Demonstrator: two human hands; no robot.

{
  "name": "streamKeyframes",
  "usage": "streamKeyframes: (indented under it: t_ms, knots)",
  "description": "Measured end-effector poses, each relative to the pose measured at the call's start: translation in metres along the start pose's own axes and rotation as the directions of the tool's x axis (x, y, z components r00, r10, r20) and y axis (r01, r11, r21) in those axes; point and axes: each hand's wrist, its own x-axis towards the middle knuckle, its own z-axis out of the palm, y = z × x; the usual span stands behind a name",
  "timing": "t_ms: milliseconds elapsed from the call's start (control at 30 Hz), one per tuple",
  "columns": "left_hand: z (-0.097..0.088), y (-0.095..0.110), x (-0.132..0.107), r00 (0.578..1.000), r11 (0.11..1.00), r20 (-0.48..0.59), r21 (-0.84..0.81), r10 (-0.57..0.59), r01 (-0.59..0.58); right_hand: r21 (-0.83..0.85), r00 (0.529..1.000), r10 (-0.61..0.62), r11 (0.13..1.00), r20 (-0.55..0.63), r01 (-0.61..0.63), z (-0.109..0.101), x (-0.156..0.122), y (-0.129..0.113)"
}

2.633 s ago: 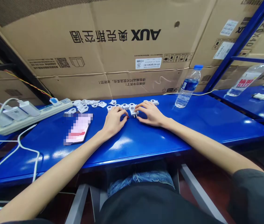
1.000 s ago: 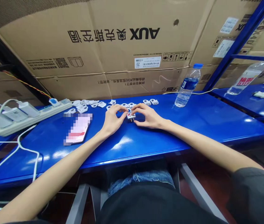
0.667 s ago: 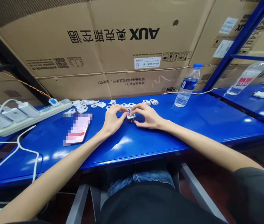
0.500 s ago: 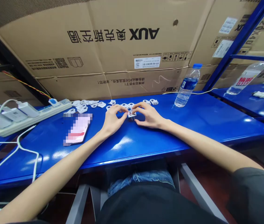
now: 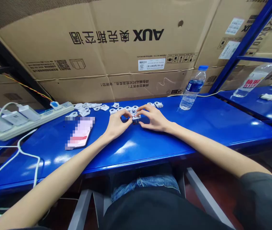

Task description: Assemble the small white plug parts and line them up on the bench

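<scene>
Here we go: left hand (image 5: 118, 123) and right hand (image 5: 154, 118), grips clamped together on a small white plastic plug (image 5: 136, 119), mid-counter on the glossy blue metal counter (image 5: 136, 150), tan cardboard AUX cartons (image 5: 116, 41) at twelve o'clock!

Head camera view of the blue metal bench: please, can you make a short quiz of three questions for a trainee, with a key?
1. True or false: the white plastic plug part sits between the left hand and the right hand.
2. What lies on the glossy blue bench to the left of the hands in this view?
A. A coil of rope
B. A phone with a pixelated screen
C. A glass jar
3. Fill in the missing word: the long white power strip at the left end of the bench has white ____ plugged in.

Key: 1 true; 2 B; 3 chargers.
</scene>
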Motion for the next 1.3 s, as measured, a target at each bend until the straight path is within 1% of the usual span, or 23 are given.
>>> streamKeyframes:
  t_ms: [300, 567, 733, 933, 1200, 1300]
  knots:
    - [0.0002, -0.0023, -0.0002, 1.0, 0.998, -0.002, -0.058, -0.001, 0.001, -0.031, 1.0, -0.026, 0.999, 0.008, 0.027, -0.0002, -0.0003, 0.0016]
    - [0.0015, -0.0015, 0.0001, 0.999, 0.998, -0.026, -0.059, -0.02, 0.018, -0.063, 0.998, -0.052, 0.997, 0.023, 0.053, -0.0012, 0.0004, -0.0007]
    - [0.0023, -0.0012, -0.0001, 1.0, 0.997, 0.003, -0.076, -0.023, 0.023, -0.065, 0.998, -0.061, 0.996, 0.013, 0.062, -0.0011, 0.0006, -0.0009]
    - [0.0024, -0.0012, -0.0005, 0.999, 0.995, 0.013, -0.089, -0.041, 0.042, -0.087, 0.995, -0.098, 0.992, -0.009, 0.097, 0.0005, 0.0001, 0.0014]
    - [0.0008, -0.0019, 0.0006, 0.997, 0.998, -0.07, -0.061, 0.015, -0.019, -0.101, 0.996, -0.09, 0.991, 0.005, 0.09, 0.0, -0.0003, 0.0013]
    - [0.0012, -0.0019, 0.0004, 0.998, 0.997, -0.066, -0.07, 0.007, -0.012, -0.112, 0.995, -0.098, 0.989, 0.013, 0.099, 0.0011, -0.0007, 0.0019]
